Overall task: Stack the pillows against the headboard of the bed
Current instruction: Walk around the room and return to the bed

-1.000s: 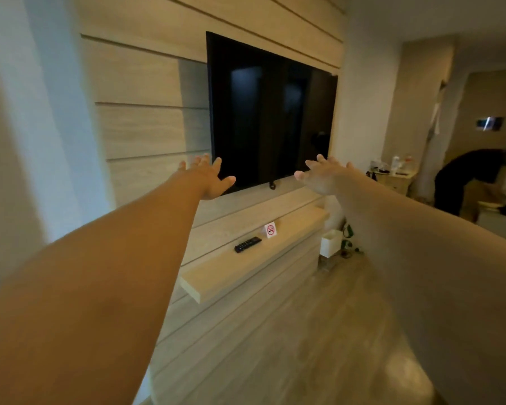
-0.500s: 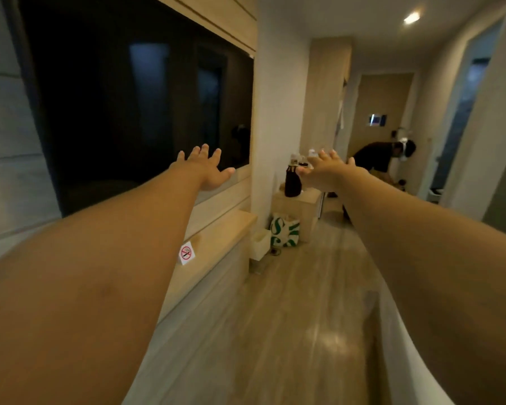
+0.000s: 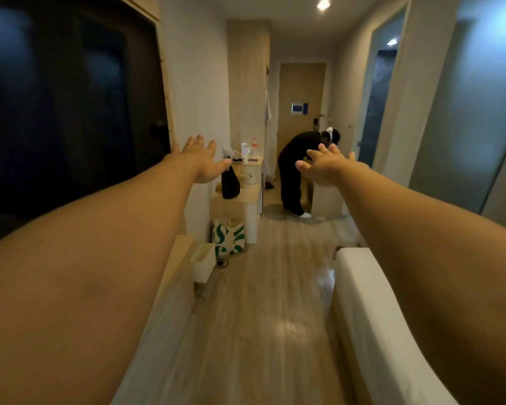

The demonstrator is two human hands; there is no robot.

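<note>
Both arms stretched forward, palms down: left hand [image 3: 202, 165] at about 11 o'clock, right hand [image 3: 327, 168] at about 1 o'clock, fingers of each grip spread apart and straight, holding nothing.

No pillows and no headboard in view; only a white corner of the bed [image 3: 371, 311] at about 4 o'clock, low beside the right forearm. Judged step: locating the pillows, nothing yet stacked.

To do it well: turn toward 3 o'clock, along the bed, until pillows and headboard show. Keep both grips apart for a two-handed take at a pillow's short ends. Lift rather than drag, set the first upright and flush to the headboard, then lean the next squarely on it so neither slumps.

Counted: two hands, both empty; pillows, none visible; one bed corner; one dark screen [image 3: 70, 106] filling 9 to 10 o'clock; one small table [image 3: 240, 200] near 12 o'clock carrying a dark bag [image 3: 230, 184] and bottles too small to count; one patterned bag [image 3: 228, 238] and one pale bin [image 3: 202, 263] on the floor; one other person [image 3: 298, 165] bent over past 12 o'clock.
</note>
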